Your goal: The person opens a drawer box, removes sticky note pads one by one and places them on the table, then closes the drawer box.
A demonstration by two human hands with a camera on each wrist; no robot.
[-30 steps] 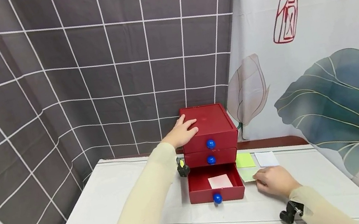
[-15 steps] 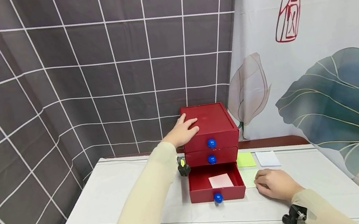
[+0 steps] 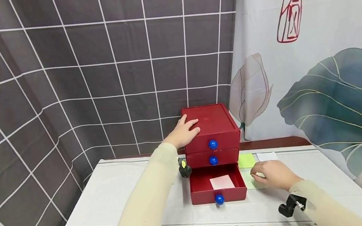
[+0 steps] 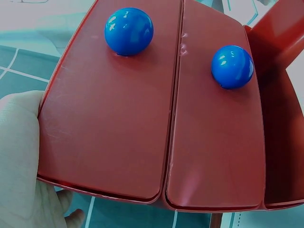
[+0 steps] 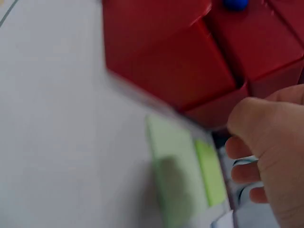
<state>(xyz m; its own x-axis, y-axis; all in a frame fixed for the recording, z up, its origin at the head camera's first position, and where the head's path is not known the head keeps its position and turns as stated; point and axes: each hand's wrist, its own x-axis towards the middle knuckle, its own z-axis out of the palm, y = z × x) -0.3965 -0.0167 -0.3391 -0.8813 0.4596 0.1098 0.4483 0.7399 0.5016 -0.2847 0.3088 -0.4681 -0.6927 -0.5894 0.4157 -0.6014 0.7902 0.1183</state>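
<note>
My left hand [image 3: 183, 132] rests on the top left edge of a red drawer box [image 3: 212, 117], fingers spread. In the left wrist view, the hand [image 4: 19, 152] lies along the box's side beside two closed drawers with blue round knobs [image 4: 129, 31]. The bottom drawer [image 3: 202, 198] is pulled out and holds a pink sticky note pad [image 3: 222, 182]. Over a pale green sticky note pad [image 3: 249, 182] hovers my right hand [image 3: 274, 174], fingers loosely bent. The right wrist view shows no object between its thumb and fingers [image 5: 245, 172]; the pale pad [image 5: 173, 175] lies below.
Behind the pale pad lies a yellow-green pad [image 3: 246, 160], with a white pad [image 3: 266, 156] to its right, partly covered by the right hand. A white table [image 3: 125, 186] carries everything, with a grey checked curtain [image 3: 132, 77] behind.
My right hand has lifted from beside the pale green pad's right edge and shifted forward and left, over it. The left hand stays on the box.
</note>
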